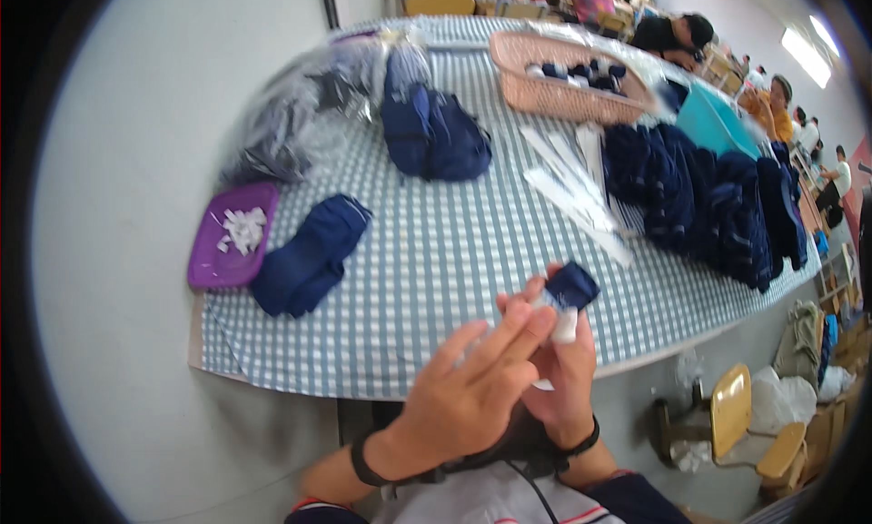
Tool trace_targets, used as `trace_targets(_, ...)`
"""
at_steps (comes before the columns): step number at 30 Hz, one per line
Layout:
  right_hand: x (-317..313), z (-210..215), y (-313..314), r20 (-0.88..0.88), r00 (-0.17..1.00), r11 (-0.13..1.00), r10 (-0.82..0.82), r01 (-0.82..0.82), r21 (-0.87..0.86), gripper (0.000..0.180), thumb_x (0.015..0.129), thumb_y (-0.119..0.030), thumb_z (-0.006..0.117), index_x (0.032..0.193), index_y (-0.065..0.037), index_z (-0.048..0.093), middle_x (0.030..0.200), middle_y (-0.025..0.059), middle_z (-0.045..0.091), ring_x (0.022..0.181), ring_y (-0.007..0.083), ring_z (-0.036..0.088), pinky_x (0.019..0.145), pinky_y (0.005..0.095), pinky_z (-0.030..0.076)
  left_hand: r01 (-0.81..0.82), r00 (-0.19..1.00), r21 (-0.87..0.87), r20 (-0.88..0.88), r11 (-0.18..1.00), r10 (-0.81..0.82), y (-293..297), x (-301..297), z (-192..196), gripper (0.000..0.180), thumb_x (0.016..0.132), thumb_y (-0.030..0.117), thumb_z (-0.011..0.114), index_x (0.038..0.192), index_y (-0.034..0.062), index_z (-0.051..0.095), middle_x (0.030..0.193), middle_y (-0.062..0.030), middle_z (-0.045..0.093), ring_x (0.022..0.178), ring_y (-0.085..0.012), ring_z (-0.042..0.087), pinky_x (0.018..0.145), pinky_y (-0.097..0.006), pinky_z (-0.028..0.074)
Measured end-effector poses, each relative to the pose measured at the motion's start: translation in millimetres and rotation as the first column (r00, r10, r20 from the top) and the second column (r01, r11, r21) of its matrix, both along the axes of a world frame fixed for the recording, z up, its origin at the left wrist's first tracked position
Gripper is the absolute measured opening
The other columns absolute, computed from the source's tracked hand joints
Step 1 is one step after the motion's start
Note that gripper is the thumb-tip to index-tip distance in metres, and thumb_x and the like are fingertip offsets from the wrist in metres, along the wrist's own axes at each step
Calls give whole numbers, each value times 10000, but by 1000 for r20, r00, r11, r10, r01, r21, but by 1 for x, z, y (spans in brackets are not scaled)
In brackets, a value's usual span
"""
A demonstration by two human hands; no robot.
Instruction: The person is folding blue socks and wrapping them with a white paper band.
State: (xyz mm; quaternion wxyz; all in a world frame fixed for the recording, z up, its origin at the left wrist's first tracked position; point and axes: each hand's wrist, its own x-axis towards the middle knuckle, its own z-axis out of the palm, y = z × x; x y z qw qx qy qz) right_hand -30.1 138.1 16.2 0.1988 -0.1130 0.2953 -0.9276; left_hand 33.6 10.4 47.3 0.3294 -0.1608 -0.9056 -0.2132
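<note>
Over the near edge of the checked table: and there, held up in the fingers, a small folded navy piece with pale marks on its face!
Right hand: curled and closed, gripping the navy piece at the fingertips, palm partly hidden.
White piece: small and rounded, right up against the lower side of the navy piece, at the right hand too.
Left hand: crossing in front of the right, back toward the camera, with long fingers loosely spread and tips close to the white piece; cannot tell whether pinching it or only resting beside it, thumb out of sight.
Purple tray: over on the left edge, carrying a scatter of little white scraps.
Pink basket: at the far side, perforated all round, with small navy and white bundles inside.
Teal container: tilted beyond the dark garments on the right; cannot tell the contents.
Navy cloth: lying just beside the purple tray, partly overlapping its edge.
White strips: fanned loosely between the hands and the pink basket.
Clear plastic bags: heaped at far left, near a bulky navy bundle.
</note>
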Motion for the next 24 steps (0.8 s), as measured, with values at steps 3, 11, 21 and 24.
trace_targets(3, -32, -12, -14, -120, 991, 988, -59, 41, -147, 551, 1054, -205, 549, 1510, -28, 296, 1325, 106, 525, 1251, 266, 585, 1193, 484, 367, 120, 972, -17, 204, 993, -114, -45, 19, -3, 115, 916, 12, 579, 969, 101, 529, 1226, -99, 731, 1278, -255, 616, 1047, -424, 427)
trace_targets(11, -25, -14, -21, -33, 934, 838, 355, -333, -433, 581, 1084, -348, 449, 1532, -33, 256, 1290, 110, 519, 1191, 250, 590, 1192, 475, 365, -730, 682, 144, 215, 668, 699, -257, 31, 22, 210, 1051, 72, 480, 1188, -18, 612, 1058, -112, 695, 1003, -213, 667, 929, -320, 489)
trace_targets(21, 12, 8, -21, 121, 761, 691, 637, -495, -527, 646, 1088, -375, 424, 1586, -22, 213, 1370, 91, 489, 1225, 218, 554, 1140, 424, 422, 333, 936, -315, 224, 889, -272, -85, 6, 63, 356, 878, 138, 716, 1231, 152, 671, 1303, -34, 680, 1289, -215, 595, 1137, -444, 409)
trace_targets(24, 16, 5, -10, 289, 698, 724, 656, -473, -501, 584, 1058, -272, 509, 1565, -54, 320, 1388, 19, 523, 1178, 139, 575, 1013, 304, 505, 389, 919, -263, 44, 883, -391, -74, -5, 44, 309, 869, 132, 714, 1170, 196, 686, 1259, 33, 701, 1237, -190, 631, 1124, -454, 433)
